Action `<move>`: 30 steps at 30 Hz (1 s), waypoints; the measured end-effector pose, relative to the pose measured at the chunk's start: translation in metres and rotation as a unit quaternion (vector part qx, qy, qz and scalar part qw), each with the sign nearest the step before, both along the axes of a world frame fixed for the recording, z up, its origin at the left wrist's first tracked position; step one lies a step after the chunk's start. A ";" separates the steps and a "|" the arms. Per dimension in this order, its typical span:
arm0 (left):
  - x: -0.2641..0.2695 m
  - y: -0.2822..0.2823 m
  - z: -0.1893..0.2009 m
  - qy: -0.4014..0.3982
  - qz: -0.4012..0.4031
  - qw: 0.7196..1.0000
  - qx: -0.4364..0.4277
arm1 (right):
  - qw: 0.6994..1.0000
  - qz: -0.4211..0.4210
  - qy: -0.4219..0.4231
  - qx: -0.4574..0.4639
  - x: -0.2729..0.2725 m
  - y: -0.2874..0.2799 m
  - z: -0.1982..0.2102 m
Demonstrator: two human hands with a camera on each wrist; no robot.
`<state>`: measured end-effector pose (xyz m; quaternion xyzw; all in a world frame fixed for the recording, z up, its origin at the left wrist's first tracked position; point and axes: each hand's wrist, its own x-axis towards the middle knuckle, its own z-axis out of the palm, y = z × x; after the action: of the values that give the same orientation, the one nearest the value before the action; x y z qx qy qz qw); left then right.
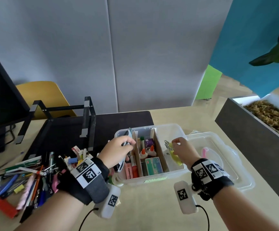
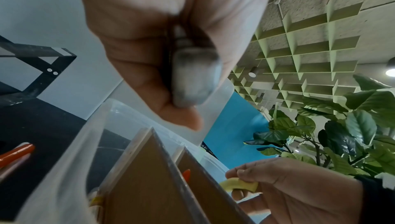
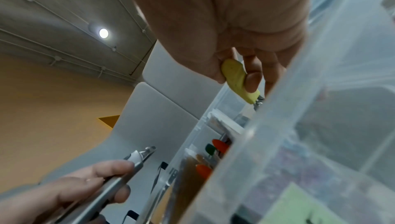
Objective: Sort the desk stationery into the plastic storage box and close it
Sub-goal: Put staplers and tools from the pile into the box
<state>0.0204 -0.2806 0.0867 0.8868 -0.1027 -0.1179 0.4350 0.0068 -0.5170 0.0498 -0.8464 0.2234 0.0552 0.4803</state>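
The clear plastic storage box stands open mid-desk, split by cardboard dividers and holding markers, glue bottles and small boxes. My left hand grips a grey-and-white utility knife above the left compartment; its butt end fills the left wrist view. My right hand pinches a yellow-handled metal tool over the right compartment, the yellow handle held between thumb and fingers. The clear lid lies flat to the right of the box.
A heap of pens, markers and clips covers the desk's left side, with a red item at its front. A black laptop stand sits on a dark mat behind. A grey planter borders the right.
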 end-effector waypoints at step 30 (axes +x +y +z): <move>-0.017 -0.001 -0.033 -0.008 0.053 0.998 -0.025 | 0.902 0.248 0.212 -0.282 0.028 0.001 -0.028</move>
<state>0.0037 -0.2821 0.0537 0.8806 -0.0622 -0.0854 0.4620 0.0347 -0.5156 0.0221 -0.9428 0.1087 0.2855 0.1336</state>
